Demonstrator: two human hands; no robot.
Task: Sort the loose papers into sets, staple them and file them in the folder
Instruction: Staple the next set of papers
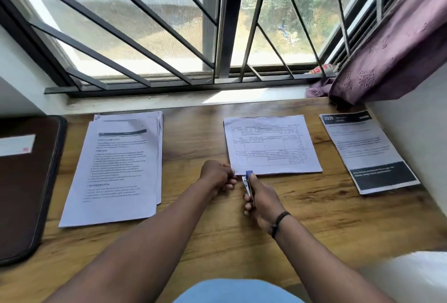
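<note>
Right hand (260,202) is gripping the stapler (248,185) at the table set's (272,144) near-left corner; left hand (217,177) is pinching that corner, steadying it for stapling.

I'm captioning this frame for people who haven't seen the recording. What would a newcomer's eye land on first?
First the two hands meeting at mid-desk: the right hand grips a blue stapler at the near-left corner of the table-printed sheet, where the left hand also rests. Next, the thick paper stack to the left, with the dark folder at the desk's left edge.
</note>
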